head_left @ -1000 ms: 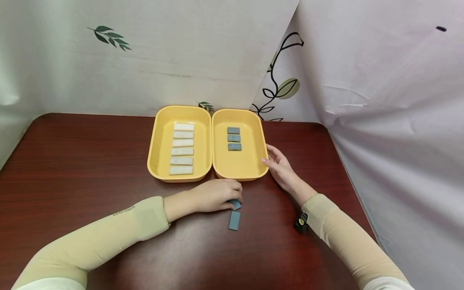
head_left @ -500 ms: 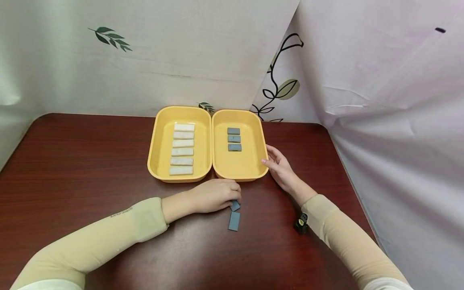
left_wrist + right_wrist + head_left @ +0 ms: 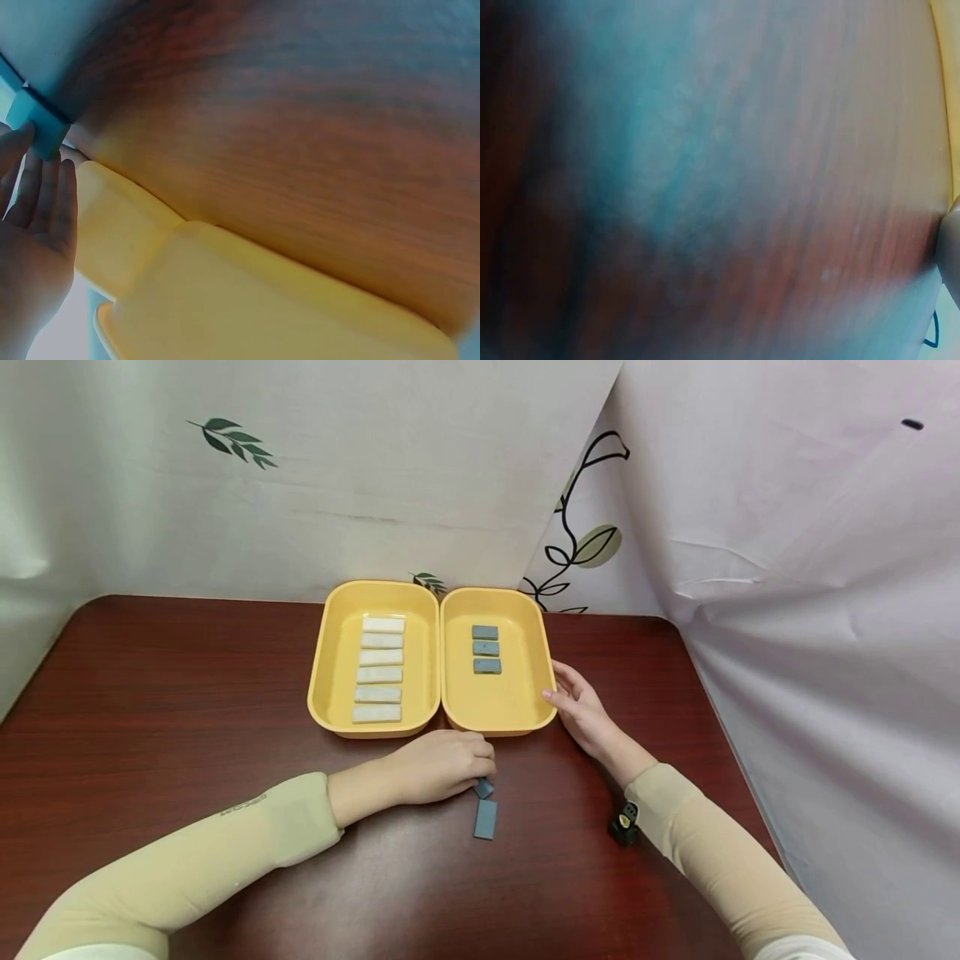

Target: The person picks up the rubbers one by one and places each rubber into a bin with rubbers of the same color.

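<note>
My left hand (image 3: 442, 766) pinches a small blue-grey rectangular block (image 3: 43, 124) between thumb and fingers, low over the table just in front of the right yellow tray (image 3: 495, 721). In the head view the fingers cover most of this block. A second blue-grey block (image 3: 485, 819) lies on the table just below it. At the right tray's right side, my right hand (image 3: 588, 714) grips the wall, with its thumb over the rim and the fingers outside. Three blue-grey blocks (image 3: 486, 648) lie in a column inside this tray. Only an edge of the right hand (image 3: 949, 251) shows in the right wrist view.
A left yellow tray (image 3: 321, 693) stands against the right one, holding several white blocks (image 3: 379, 675) in a column. Both trays are near the back edge of the dark red-brown table (image 3: 187, 693). White curtains (image 3: 360, 485) hang behind and at the right. A black wrist device (image 3: 623, 823) sits under the right sleeve.
My left hand has drawn slightly left with its block, and less of that block shows now. The right hand stays on the tray's side. The blocks in the trays look the same.
</note>
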{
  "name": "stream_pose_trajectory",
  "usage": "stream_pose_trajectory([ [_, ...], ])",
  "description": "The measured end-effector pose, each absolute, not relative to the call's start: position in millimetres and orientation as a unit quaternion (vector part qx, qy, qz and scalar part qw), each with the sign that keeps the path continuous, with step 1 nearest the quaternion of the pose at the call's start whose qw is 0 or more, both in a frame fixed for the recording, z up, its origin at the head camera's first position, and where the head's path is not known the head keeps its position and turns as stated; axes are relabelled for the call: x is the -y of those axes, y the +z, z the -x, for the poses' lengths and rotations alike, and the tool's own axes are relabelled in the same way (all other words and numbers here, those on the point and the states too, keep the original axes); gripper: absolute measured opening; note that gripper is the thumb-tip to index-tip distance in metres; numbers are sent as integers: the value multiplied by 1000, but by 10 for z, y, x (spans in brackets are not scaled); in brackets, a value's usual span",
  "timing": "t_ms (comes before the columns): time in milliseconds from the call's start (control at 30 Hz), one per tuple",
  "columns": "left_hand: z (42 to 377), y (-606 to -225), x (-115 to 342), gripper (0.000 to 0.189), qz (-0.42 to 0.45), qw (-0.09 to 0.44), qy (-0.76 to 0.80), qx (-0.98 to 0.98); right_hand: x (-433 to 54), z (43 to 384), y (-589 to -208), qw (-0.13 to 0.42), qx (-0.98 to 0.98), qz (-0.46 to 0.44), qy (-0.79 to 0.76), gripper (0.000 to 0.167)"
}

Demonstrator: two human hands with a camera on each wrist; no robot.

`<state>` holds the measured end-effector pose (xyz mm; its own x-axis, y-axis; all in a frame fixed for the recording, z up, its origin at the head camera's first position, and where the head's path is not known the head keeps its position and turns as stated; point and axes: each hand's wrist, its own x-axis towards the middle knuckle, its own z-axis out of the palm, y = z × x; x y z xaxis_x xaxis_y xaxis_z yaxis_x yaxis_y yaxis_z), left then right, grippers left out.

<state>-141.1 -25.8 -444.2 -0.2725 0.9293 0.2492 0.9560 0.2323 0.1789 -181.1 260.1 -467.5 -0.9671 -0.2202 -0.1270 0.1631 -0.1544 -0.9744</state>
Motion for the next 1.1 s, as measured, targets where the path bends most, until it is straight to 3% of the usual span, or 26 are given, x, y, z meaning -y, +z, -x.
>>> stream_pose_trajectory([
  [1100, 1503, -4046, 340, 12, 580, 28, -218, 784, -2601, 1802, -4643, 135, -643, 18, -754, 66],
])
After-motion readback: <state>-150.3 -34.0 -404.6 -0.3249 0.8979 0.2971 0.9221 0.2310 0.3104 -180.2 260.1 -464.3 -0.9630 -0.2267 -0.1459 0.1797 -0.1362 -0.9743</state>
